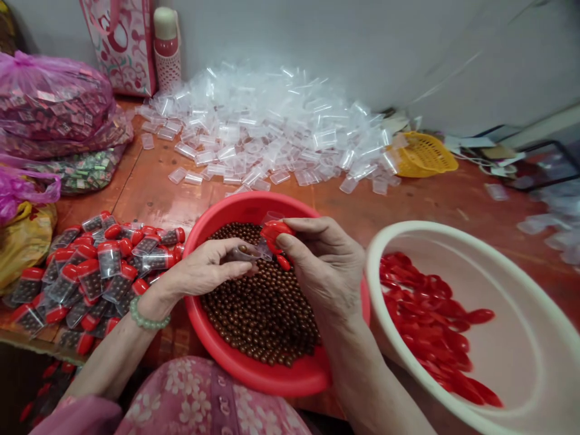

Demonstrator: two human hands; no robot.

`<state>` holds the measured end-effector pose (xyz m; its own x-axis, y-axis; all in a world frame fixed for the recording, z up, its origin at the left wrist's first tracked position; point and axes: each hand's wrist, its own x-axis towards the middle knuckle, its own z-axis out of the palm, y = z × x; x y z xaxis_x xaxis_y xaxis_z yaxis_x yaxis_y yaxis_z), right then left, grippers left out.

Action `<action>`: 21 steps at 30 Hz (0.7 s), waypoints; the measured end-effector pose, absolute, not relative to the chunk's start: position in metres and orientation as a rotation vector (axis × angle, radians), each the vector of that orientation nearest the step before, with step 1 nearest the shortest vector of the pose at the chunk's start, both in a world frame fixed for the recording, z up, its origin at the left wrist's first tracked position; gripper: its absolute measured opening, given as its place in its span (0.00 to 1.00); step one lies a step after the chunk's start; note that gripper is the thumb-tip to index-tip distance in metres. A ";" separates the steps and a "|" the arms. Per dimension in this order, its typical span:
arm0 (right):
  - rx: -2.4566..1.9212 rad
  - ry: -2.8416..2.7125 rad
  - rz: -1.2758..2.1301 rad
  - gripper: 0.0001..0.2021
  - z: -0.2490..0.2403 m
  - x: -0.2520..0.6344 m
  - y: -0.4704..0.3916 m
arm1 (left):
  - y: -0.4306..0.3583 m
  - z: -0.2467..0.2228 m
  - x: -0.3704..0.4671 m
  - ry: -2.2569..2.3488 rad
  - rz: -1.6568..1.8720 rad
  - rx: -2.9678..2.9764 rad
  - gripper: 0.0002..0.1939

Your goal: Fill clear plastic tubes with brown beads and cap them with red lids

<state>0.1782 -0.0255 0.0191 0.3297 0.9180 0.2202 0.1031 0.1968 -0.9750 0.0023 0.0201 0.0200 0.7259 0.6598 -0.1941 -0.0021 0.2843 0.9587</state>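
Note:
Over a red basin [272, 386] of brown beads [267, 314], both of my hands are close together. My left hand [208, 266], with a green bead bracelet [149, 315] on its wrist, is closed around a small clear plastic case [240, 252]. A brown bead shows at the case's open end. Between thumb and fingers, my right hand [328, 266] pinches a red plastic cap [274, 232]. Another red piece [283, 261] hangs just below it. Clear plastic shows beside the cap; I cannot tell which hand holds it.
Filled red-capped cases [109, 260] lie piled on the left. A cream basin [498, 314] with red caps [426, 308] stands at right. Clear cases [272, 121] are heaped behind, beside a yellow basket [426, 156]. Pink bags [54, 103] and a bottle [167, 51] stand at the back left.

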 end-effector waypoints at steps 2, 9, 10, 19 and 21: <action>-1.234 -1.088 0.772 0.08 0.019 0.178 -0.025 | 0.017 0.019 0.003 0.669 0.495 1.187 0.11; -1.229 -1.167 0.717 0.08 0.019 0.176 -0.026 | 0.016 0.017 0.007 0.665 0.510 1.180 0.10; -1.236 -1.170 0.716 0.07 0.020 0.175 -0.026 | 0.016 0.017 0.007 0.673 0.511 1.177 0.10; -1.236 -1.142 0.770 0.07 0.018 0.172 -0.024 | 0.021 0.013 0.006 0.695 0.524 1.241 0.10; -1.248 -1.153 0.768 0.07 0.017 0.172 -0.024 | 0.022 0.011 0.006 0.703 0.530 1.240 0.10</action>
<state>0.1716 -0.0242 0.0170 0.2876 0.9281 0.2365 0.1395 0.2038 -0.9690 0.0065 0.0220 0.0115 0.6815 0.7063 -0.1915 0.0096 0.2530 0.9674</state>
